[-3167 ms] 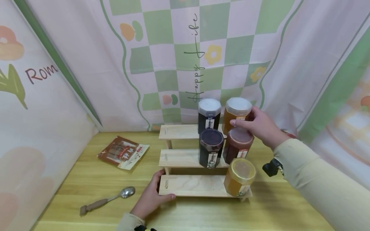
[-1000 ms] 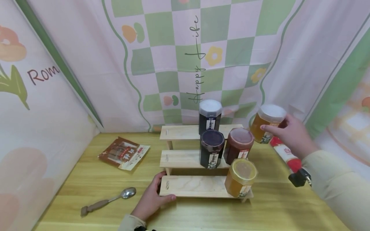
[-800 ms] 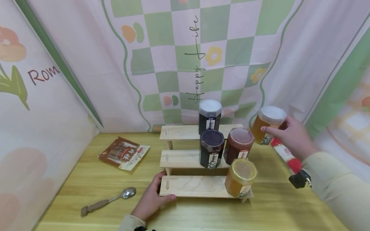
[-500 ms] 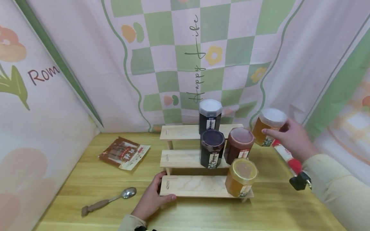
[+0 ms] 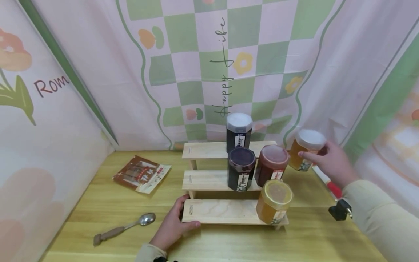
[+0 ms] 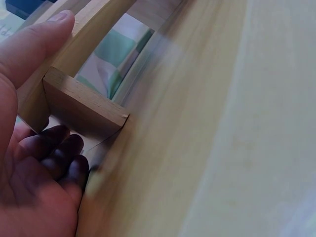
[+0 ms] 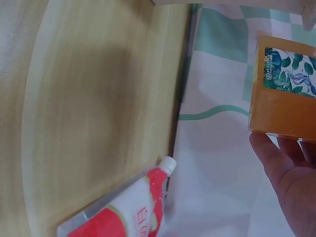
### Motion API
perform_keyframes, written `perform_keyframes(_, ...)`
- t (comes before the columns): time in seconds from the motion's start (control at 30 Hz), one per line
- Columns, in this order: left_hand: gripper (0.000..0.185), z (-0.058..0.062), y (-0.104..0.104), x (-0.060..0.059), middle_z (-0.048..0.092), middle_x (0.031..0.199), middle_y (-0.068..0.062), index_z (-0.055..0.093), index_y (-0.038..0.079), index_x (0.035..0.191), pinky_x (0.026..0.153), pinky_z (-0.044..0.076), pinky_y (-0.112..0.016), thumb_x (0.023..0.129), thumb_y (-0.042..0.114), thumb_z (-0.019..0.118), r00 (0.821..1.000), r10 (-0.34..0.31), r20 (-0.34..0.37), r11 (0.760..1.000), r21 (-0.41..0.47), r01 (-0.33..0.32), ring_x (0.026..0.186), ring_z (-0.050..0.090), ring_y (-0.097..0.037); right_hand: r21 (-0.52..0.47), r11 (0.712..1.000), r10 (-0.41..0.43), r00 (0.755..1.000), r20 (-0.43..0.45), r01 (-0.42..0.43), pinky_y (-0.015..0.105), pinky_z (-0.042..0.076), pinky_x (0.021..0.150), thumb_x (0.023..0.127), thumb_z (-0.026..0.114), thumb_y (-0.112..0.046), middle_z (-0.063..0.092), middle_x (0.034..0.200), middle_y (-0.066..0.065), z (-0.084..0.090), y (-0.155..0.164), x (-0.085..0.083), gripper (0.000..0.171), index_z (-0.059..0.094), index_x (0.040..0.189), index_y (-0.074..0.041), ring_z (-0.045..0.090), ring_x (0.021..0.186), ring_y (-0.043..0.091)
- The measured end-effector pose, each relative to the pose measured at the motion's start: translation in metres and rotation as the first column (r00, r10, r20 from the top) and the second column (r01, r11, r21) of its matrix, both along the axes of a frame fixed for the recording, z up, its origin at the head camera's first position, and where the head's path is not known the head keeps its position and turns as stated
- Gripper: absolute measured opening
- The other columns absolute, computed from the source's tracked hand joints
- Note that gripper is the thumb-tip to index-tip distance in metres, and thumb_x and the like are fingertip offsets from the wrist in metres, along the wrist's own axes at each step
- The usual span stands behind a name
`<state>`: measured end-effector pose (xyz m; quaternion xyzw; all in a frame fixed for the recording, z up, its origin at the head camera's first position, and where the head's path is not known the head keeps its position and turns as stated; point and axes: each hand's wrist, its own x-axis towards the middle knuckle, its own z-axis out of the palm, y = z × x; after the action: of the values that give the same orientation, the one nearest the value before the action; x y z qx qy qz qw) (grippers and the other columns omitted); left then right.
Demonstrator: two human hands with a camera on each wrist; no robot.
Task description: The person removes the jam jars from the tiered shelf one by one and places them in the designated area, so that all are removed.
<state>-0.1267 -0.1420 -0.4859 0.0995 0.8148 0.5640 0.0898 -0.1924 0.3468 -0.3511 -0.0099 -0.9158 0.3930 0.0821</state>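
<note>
While I scan from the left edge of the table [image 5: 98,203], I first meet the spoon [image 5: 124,228], lying flat with its brown handle toward me, and behind it the brown snack packet [image 5: 141,178], also lying flat and well apart from both hands.

Next comes my left hand [image 5: 172,227]. It grips the near left corner of the wooden step rack [image 5: 219,211], thumb laid over the top of the lowest board and fingers curled round its end; the left wrist view shows those fingers [image 6: 59,148] tucked under the board beside its end block.

On the rack I count four jars. A dark jar with a white lid [image 5: 239,131] stands on the top step. On the middle step a dark jar with a purple lid [image 5: 241,174] stands just beside a red-brown jar [image 5: 271,169]. An amber jar with a yellow lid [image 5: 274,201] stands at the right end of the lowest step.

Farther right, off the rack, my right hand [image 5: 330,163] holds the white-lidded amber jar [image 5: 306,149] by its side, fingers wrapped round it. It is just right of the top step; I cannot tell whether its base touches the table. Below that hand a red and white tube [image 7: 123,210] lies on the table along the curtain [image 5: 327,72].
</note>
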Motion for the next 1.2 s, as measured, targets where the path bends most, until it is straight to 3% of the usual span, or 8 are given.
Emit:
perform_keyframes(0.37, 0.102, -0.004, -0.001, -0.002, 0.050, 0.146, -0.019, 0.034, 0.015, 0.153, 0.109, 0.039, -0.059, 0.071, 0.041, 0.088, 1.000, -0.002, 0.008, 1.000, -0.010, 0.002, 0.130, 0.051, -0.038, -0.012, 0.999, -0.030, 0.999, -0.020, 0.030, 0.024, 0.047, 0.074, 0.090, 0.074, -0.045, 0.056, 0.132, 0.024, -0.024, 0.010, -0.003, 0.075, 0.044, 0.141, 0.002, 0.053, 0.105, 0.021)
perform_keyframes(0.63, 0.102, -0.005, -0.001, -0.003, 0.051, 0.145, -0.017, 0.035, 0.015, 0.153, 0.109, 0.039, -0.058, 0.070, 0.042, 0.088, 1.000, 0.001, 0.004, 1.000, -0.008, -0.001, 0.129, 0.052, -0.036, -0.052, 0.998, -0.035, 0.999, -0.009, 0.034, 0.023, 0.046, 0.077, 0.089, 0.075, -0.043, 0.051, 0.138, 0.027, -0.036, 0.015, -0.007, 0.082, 0.038, 0.147, 0.003, 0.050, 0.116, 0.034)
perform_keyframes(0.9, 0.102, -0.005, 0.000, -0.003, 0.051, 0.145, -0.016, 0.035, 0.017, 0.153, 0.109, 0.039, -0.058, 0.070, 0.041, 0.089, 1.000, 0.001, 0.021, 1.000, 0.008, -0.001, 0.130, 0.051, -0.036, -0.080, 0.995, -0.054, 0.998, -0.020, 0.053, 0.015, 0.046, 0.077, 0.089, 0.076, -0.042, 0.049, 0.141, 0.021, -0.052, 0.021, -0.011, 0.084, 0.037, 0.149, 0.001, 0.050, 0.118, 0.030)
perform_keyframes(1.07, 0.105, -0.002, 0.000, -0.002, 0.049, 0.148, -0.016, 0.035, 0.019, 0.154, 0.110, 0.038, -0.058, 0.067, 0.043, 0.089, 0.999, 0.012, 0.031, 1.000, -0.006, -0.012, 0.132, 0.049, -0.037, -0.056, 0.996, -0.068, 0.998, -0.005, 0.068, 0.022, 0.046, 0.077, 0.089, 0.075, -0.045, 0.049, 0.140, 0.024, -0.055, 0.025, -0.013, 0.087, 0.035, 0.150, 0.002, 0.050, 0.116, 0.031)
perform_keyframes(1.2, 0.106, -0.002, -0.001, -0.002, 0.049, 0.148, -0.017, 0.034, 0.018, 0.154, 0.109, 0.039, -0.058, 0.068, 0.043, 0.089, 1.000, 0.012, 0.023, 1.000, -0.013, -0.012, 0.132, 0.049, -0.038, -0.041, 0.997, -0.070, 0.998, 0.006, 0.070, 0.051, 0.050, 0.088, 0.088, 0.075, -0.047, 0.048, 0.139, 0.033, -0.059, 0.027, -0.013, 0.089, 0.034, 0.149, 0.005, 0.047, 0.120, 0.047)
